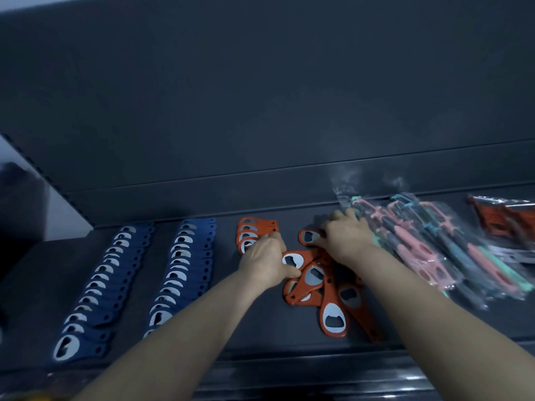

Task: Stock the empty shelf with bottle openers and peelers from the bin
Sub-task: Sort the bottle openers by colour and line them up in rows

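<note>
- Fingers of the left hand (265,260) curl downward. The thumb and first finger seem to pinch the metal head of one orange opener (292,260), probably to bring it to the short orange row (253,234) just behind this hand.
- Right hand (347,241) rests on another orange opener (309,237). Its fingers are blurred, so one cannot tell if they are apart or clamped.
- Between the two forearms lies a loose heap of orange openers (327,296), crossing each other. It seems they wait for sorting.
- Two rows of blue openers (185,270) lie overlapped like scales on the shelf (260,337). This likely saves place and keeps every head visible.
- Bagged peelers (434,250) lie at the right, so each kind has its own zone.
- The bin is not in view.
</note>
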The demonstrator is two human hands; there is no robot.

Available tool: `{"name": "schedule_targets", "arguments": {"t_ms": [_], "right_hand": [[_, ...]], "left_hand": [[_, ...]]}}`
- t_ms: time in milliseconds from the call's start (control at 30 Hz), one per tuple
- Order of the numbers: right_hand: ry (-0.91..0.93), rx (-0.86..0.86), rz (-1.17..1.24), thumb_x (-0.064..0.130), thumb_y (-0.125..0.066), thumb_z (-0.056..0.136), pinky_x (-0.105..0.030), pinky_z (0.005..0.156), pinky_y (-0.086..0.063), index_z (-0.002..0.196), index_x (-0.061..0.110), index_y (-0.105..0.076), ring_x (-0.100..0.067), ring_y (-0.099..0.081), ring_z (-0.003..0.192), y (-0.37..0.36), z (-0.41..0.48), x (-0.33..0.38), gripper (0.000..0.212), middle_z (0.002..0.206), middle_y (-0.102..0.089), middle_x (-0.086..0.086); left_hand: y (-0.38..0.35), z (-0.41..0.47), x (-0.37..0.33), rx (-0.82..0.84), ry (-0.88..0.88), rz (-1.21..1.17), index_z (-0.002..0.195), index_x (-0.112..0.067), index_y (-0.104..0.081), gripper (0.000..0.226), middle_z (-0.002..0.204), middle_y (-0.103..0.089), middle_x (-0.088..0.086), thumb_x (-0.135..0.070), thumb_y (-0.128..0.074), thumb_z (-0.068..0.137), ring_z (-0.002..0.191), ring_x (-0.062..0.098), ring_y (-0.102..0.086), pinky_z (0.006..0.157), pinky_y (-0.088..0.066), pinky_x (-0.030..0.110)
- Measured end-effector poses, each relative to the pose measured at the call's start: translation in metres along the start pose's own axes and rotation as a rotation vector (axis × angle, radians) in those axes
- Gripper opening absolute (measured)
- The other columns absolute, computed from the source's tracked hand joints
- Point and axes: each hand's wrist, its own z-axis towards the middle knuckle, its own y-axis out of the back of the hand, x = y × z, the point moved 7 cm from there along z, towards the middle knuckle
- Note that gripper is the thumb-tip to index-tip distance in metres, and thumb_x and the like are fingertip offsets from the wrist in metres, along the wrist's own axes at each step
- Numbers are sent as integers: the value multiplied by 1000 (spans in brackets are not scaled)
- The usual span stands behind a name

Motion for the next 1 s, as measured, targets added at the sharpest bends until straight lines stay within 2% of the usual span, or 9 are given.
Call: {"name": "schedule_targets", "arguments": {"t_ms": [133,200,267,400,533,667,767,900,1000], "right_hand": [[7,64,16,50,-58,88,-43,103,-32,127,22,-55,-26,-35,128,-2,13,4,49,130,-49,-4],[4,104,54,47,-62,85,-43,102,-31,125,22,-53,-25,-36,128,-1,16,3,47,129,-52,-2],[33,83,95,43,-64,84,-43,99,-30,113,26,-53,-23,-40,123,2,17,5,36,121,-58,2],[152,-63,244,35,-65,82,-38,88,-29,92,34,-51,-17,-45,112,13,16,21,16,97,-65,7],[255,-223,494,24,-67,85,-34,83,-39,90,29,-58,-16,-57,98,27,9,37,12,81,-59,17],[231,-249,656,20,-69,84,-28,75,-45,88,27,-59,-11,-60,85,30,2,39,13,80,-63,15],[273,-254,604,21,-69,84,-27,76,-42,88,27,-59,-11,-57,86,29,-8,49,13,75,-59,18],[249,-192,530,22,-66,86,-37,85,-45,89,29,-56,-15,-59,92,17,-14,56,13,79,-60,19],[245,-163,599,21,-66,87,-32,82,-44,92,26,-57,-13,-61,90,15,-18,62,12,81,-61,19]], "left_hand": [[-2,-6,15,-47,11,-170,97,-23,-48,48,85,-66,-5,-32,-85,68,79,13,-62,64,-48,29],[3,-11,27,-101,1,-204,94,-23,-48,44,80,-65,-7,-25,-84,69,73,11,-62,64,-50,32],[11,-16,41,-139,1,-201,96,-23,-49,42,82,-64,-7,-22,-82,69,74,12,-60,68,-50,33],[24,-22,69,-197,53,-231,101,-23,-52,44,93,-58,-7,-19,-81,68,81,9,-55,65,-40,18],[27,-20,82,-206,83,-260,96,-26,-53,45,96,-60,-4,-21,-82,63,83,12,-58,76,-52,31],[26,-15,82,-195,74,-260,104,-27,-56,47,100,-58,-4,-24,-83,65,88,13,-59,81,-53,34],[27,-11,82,-225,40,-258,108,-23,-60,48,101,-56,-3,-23,-84,68,87,14,-60,82,-54,35],[29,-10,83,-252,18,-260,114,-15,-63,51,102,-55,-1,-22,-85,69,86,16,-61,83,-54,34],[33,-14,87,-294,-15,-252,113,-14,-63,44,100,-54,-3,-20,-82,73,83,15,-60,82,-53,32]]}}
